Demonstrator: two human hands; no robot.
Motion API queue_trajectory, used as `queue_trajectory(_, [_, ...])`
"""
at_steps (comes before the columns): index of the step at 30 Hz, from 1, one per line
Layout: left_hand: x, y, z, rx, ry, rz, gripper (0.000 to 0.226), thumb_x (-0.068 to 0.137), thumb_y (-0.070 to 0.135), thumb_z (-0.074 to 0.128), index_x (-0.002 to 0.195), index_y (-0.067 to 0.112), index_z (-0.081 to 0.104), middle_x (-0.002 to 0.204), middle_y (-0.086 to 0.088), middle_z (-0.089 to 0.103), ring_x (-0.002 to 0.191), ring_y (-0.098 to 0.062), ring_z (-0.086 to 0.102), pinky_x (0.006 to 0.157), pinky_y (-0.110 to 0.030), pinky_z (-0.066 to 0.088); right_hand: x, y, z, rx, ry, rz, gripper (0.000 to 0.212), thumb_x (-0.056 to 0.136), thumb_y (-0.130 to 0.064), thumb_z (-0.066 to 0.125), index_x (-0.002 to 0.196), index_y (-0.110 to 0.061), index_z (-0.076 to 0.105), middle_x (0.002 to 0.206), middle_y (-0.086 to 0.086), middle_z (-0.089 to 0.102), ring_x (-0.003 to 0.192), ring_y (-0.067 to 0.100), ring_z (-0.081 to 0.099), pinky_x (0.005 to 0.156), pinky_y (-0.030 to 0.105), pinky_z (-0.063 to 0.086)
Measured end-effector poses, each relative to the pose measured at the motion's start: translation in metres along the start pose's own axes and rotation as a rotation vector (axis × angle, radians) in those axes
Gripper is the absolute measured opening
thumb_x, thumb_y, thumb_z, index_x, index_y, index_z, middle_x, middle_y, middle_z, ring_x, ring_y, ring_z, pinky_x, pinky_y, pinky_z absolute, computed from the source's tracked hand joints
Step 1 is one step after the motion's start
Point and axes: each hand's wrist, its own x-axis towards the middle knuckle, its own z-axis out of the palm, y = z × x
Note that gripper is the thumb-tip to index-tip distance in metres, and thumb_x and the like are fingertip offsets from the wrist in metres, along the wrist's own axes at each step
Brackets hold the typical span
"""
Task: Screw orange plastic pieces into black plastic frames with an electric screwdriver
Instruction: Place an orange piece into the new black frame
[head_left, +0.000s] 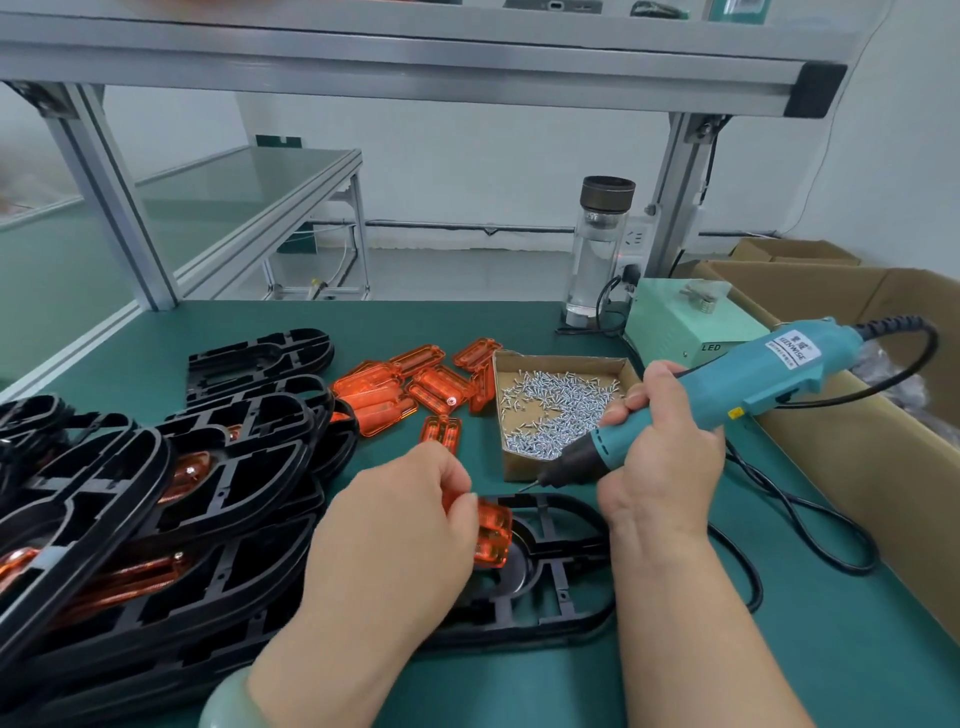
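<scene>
Fingers of the left hand pinch an orange piece over the black frame on the mat while the right hand grips the electric screwdriver close by, so a crooked seating could, I'd say, leave it fastened askew.

One electric screwdriver is in view, with two hands: the left hand and the right hand. One orange piece sits apart from the loose orange pieces on the table; these number about seven, though they overlap too much for a sure count. One black frame lies alone. Two further frames lie farther back, and the stack of frames holds several, exact number unclear. One cardboard tray holds screws, far too many to count. There is one water bottle, one green box and at least two cardboard boxes.
</scene>
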Motion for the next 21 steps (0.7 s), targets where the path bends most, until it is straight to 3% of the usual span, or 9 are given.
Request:
queue_trajectory(5, [-0.001,0.003,0.01,0.117,-0.064,-0.037,0.011,0.086,0.042,0.051,0.087,0.032,0.056,0.083,0.008,0.063,0.083,-0.016,0.06,0.072,-0.029,0.048,0.0,0.0,0.0,-0.002,0.009,0.0,0.012,0.087,-0.008,0.061,0.084,-0.019,0.054,0.053,-0.006,0.05,0.044,0.012,0.045,0.048,0.023,0.042])
queue_trajectory(8, [0.001,0.006,0.01,0.339,-0.085,-0.035,0.017,0.089,0.043,0.047,0.096,0.029,0.055,0.091,0.007,0.059,0.088,-0.018,0.059,0.066,-0.028,0.042,0.0,0.0,0.0,-0.002,0.009,-0.004,0.012,0.086,-0.009,0.061,0.084,-0.019,0.054,0.053,-0.006,0.049,0.044,0.012,0.045,0.049,0.024,0.042])
queue_trajectory(12, [0.002,0.005,0.007,0.544,-0.167,0.02,0.016,0.09,0.03,0.05,0.105,0.031,0.057,0.099,0.009,0.048,0.101,-0.015,0.049,0.07,-0.026,0.034,0.0,-0.001,-0.001,-0.004,0.011,-0.006,0.012,0.086,-0.01,0.061,0.084,-0.02,0.055,0.053,-0.006,0.05,0.044,0.012,0.045,0.049,0.023,0.042])
queue_trajectory(15, [0.001,0.006,0.01,0.553,-0.284,0.105,0.018,0.089,0.019,0.048,0.099,0.026,0.062,0.091,0.006,0.043,0.097,-0.017,0.046,0.07,-0.027,0.034,0.0,-0.001,0.0,-0.02,0.008,-0.018,0.013,0.087,-0.01,0.061,0.083,-0.021,0.055,0.053,-0.007,0.05,0.045,0.012,0.046,0.051,0.024,0.043])
queue_trajectory(18, [0.001,0.005,0.014,0.534,-0.391,0.074,0.024,0.086,0.014,0.052,0.103,0.027,0.062,0.096,0.005,0.052,0.094,-0.018,0.049,0.068,-0.027,0.035,-0.001,-0.001,0.0,-0.02,0.011,-0.014,0.013,0.088,-0.01,0.061,0.084,-0.02,0.055,0.053,-0.007,0.05,0.045,0.011,0.046,0.051,0.023,0.043])
queue_trajectory(21, [0.006,0.001,0.016,0.551,-0.449,0.062,0.028,0.083,0.011,0.055,0.105,0.027,0.063,0.084,0.006,0.046,0.079,-0.019,0.045,0.066,-0.026,0.039,-0.001,-0.002,0.0,-0.006,0.009,-0.008,0.013,0.089,-0.009,0.061,0.085,-0.02,0.054,0.053,-0.007,0.05,0.045,0.011,0.046,0.05,0.023,0.044])
